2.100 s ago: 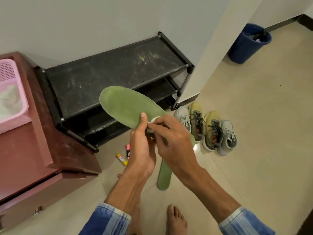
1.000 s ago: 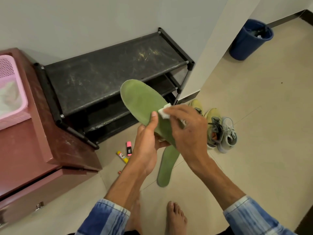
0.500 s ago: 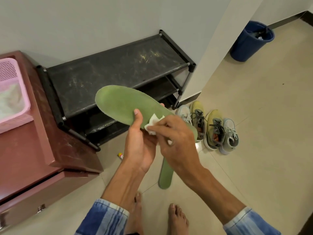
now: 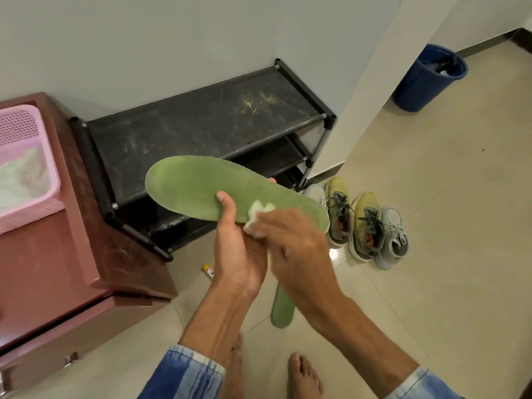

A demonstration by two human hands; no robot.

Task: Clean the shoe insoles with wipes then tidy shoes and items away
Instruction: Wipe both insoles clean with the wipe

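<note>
My left hand (image 4: 237, 249) grips a green insole (image 4: 201, 188) from below, thumb on its top face, holding it nearly level in front of the shoe rack. My right hand (image 4: 296, 246) presses a crumpled white wipe (image 4: 259, 216) against the insole near its heel half. A second green insole (image 4: 283, 308) lies on the floor tiles below my hands, partly hidden by my right wrist. Two pairs of shoes, yellow-green (image 4: 365, 223) and pale grey (image 4: 395, 237), stand in a row on the floor to the right.
A black shoe rack (image 4: 201, 122) stands against the wall. A maroon cabinet (image 4: 57, 254) with a pink basket (image 4: 26, 168) is at left. A blue bin (image 4: 426, 79) sits far right. A small yellow tube (image 4: 208, 270) lies on the floor. My bare feet are below.
The insole has swung between more upright and flatter and now lies nearly level, reaching further right. My right hand has rubbed the wipe back and forth and now sits lower, near my left thumb.
</note>
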